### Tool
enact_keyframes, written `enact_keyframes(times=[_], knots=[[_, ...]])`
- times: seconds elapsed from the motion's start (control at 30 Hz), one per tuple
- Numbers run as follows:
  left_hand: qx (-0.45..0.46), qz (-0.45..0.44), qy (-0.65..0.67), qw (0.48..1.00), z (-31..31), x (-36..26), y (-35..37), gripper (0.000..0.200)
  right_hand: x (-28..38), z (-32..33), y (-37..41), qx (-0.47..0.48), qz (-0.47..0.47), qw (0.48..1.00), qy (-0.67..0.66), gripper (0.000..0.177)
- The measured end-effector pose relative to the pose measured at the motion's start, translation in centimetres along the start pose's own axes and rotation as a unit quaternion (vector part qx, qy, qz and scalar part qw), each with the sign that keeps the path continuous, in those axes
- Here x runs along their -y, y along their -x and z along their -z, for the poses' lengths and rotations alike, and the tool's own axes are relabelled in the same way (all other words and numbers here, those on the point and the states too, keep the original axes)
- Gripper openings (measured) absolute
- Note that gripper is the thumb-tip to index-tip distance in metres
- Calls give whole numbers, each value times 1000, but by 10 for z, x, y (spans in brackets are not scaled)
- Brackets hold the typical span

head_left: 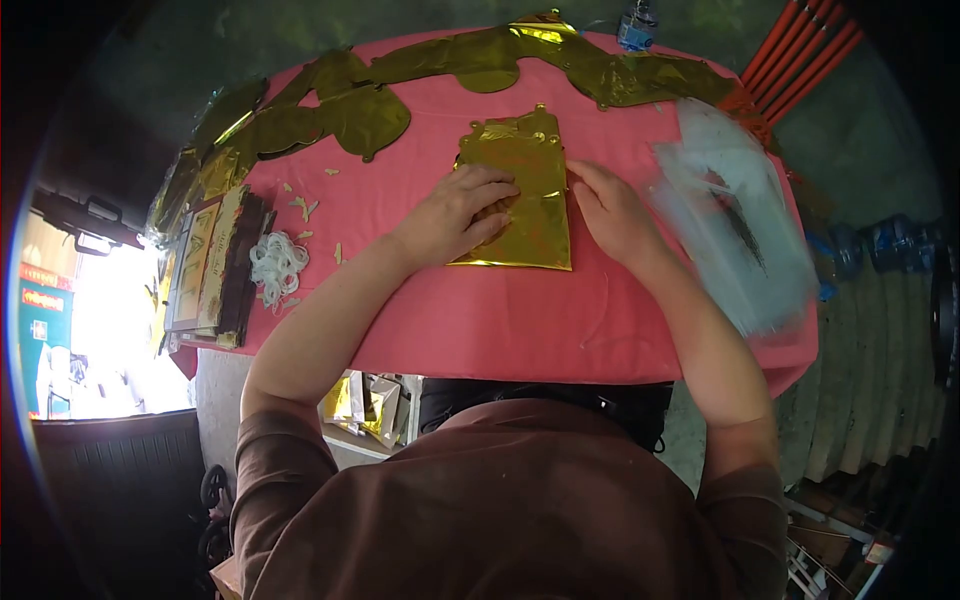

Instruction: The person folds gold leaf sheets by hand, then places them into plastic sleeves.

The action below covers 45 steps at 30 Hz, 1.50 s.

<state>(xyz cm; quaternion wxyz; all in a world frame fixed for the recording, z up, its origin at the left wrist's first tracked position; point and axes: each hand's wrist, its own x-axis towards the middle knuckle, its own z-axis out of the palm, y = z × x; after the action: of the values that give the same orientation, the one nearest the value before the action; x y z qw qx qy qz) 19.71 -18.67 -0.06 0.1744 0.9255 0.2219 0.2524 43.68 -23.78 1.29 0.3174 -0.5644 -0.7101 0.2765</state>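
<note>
Pink cloth spreads under your forearms at a worktable, where a gold foil packet lies flat near the middle, between your two hands, its long axis running from the near side to the far side with a slight lean. Your left hand is the nearer of the two, coming in from the left and lying over the packet's left side, fingers loosely bent across the foil and thumb angled toward its middle. Your right hand is open along the right edge, fingers reaching far and inward toward the upper part of that side; whether the fingertips touch the foil or stop just beside it, you cannot tell from this view. Neither hand appears closed around anything, though what lies beneath the left fingers is hidden. The packet's straight short edge faces you on the near side, while its uneven, scalloped end points away. Beyond it, gold foil cutouts arc along the far rim of the cloth. To your left sit a tangle of white loops and a stack of printed items; to your right, well apart from the packet, lie clear plastic sleeves
</note>
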Motion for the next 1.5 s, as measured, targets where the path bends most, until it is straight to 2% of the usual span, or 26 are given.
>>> enact_keyframes(times=[0.03,0.1,0.2,0.43,0.5,0.73,0.8,0.9,1.13,1.3,1.37,1.5], knots=[[9,4,6,1000,1,0,0,34,-1,1,2,-3,-2,1000,0,40],[19,6,11,1000,2,0,-1,36,-2,2,6,-2,56,982,179,38],[9,-11,-1,1000,2,2,1,37,-16,-8,4,-18,103,963,249,40],[2,-2,21,1000,1,1,2,36,-16,-5,2,17,84,958,274,46],[1,8,32,999,2,2,2,36,-14,-2,0,36,54,967,248,49],[-2,0,27,1000,1,2,2,38,-14,2,-1,74,79,955,276,50],[-4,-4,24,1000,1,2,2,38,-13,0,1,64,106,938,325,49],[-4,5,34,999,2,-1,1,38,-5,0,0,89,89,934,336,48],[7,-5,8,1000,3,0,0,35,-8,2,-2,113,92,920,363,46],[32,-8,-18,999,9,2,-8,35,-15,0,-2,77,108,935,328,46],[86,2,-63,994,15,-3,-16,36,-12,4,-1,80,113,936,325,46],[86,16,-111,990,12,-16,-25,38,-10,6,-1,78,111,940,312,44]])
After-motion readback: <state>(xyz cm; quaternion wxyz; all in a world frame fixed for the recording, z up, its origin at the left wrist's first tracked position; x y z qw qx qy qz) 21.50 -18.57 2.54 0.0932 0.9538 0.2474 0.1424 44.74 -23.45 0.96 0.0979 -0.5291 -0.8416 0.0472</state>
